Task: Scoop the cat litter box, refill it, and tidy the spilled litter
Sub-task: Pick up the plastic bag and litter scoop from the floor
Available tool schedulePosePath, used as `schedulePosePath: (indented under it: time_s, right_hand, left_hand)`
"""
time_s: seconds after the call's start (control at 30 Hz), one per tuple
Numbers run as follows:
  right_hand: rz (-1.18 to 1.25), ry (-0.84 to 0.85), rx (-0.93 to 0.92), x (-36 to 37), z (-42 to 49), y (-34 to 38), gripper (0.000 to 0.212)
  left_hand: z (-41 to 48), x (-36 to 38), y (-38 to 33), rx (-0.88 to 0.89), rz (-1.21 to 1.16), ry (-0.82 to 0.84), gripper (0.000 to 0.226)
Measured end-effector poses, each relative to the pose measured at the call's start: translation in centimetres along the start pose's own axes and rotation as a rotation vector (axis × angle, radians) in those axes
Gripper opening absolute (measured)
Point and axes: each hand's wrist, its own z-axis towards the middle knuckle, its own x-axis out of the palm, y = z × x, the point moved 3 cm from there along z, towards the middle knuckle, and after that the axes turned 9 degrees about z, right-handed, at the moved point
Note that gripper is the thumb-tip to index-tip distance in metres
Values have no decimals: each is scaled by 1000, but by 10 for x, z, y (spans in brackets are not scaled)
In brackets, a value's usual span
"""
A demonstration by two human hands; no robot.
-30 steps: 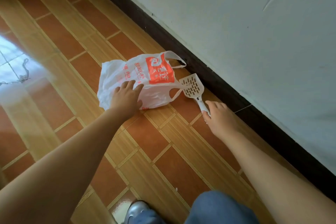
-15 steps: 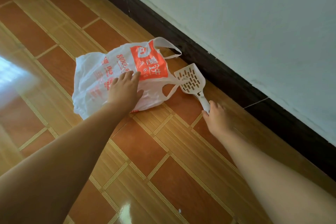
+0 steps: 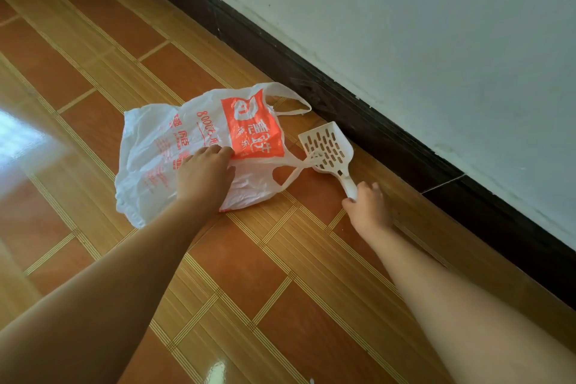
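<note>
- Your left hand [image 3: 205, 176] clutches the crumpled white plastic bag [image 3: 149, 146] lying on the tiled floor [image 3: 249, 259]; its contents can't be told.
- Your right hand [image 3: 369, 207] grasps the slotted litter scoop [image 3: 327, 148] by its handle, beside the baseboard [image 3: 374, 131]; one bag loop crosses its head.

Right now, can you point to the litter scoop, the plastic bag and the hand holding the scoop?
litter scoop [image 3: 327, 146]: head view, on its slotted blade.
plastic bag [image 3: 252, 131]: head view, on its orange printed panel.
right hand [image 3: 369, 209]: head view, on the back of the hand gripping the scoop's handle.
</note>
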Motion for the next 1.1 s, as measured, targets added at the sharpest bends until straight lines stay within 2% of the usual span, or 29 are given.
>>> schedulePosePath:
  time_s: [0.4, 0.7, 0.87, 1.1]
  right_hand:
    - [170, -38, 11, -31, -18, -3, 29]
    - [228, -26, -47, -92, -60, 20, 25]
    - [182, -51, -58, -156, -95, 47, 23]
    - [189, -24, -90, -266, -174, 96, 19]
  left_hand:
    - [-6, -29, 1, -95, -110, -150, 24]
    - [-28, -86, 14, -204, -157, -226, 20]
    - [-57, -144, 19, -225, -236, -267, 17]
    - [-120, -267, 35, -270, -314, -229, 20]
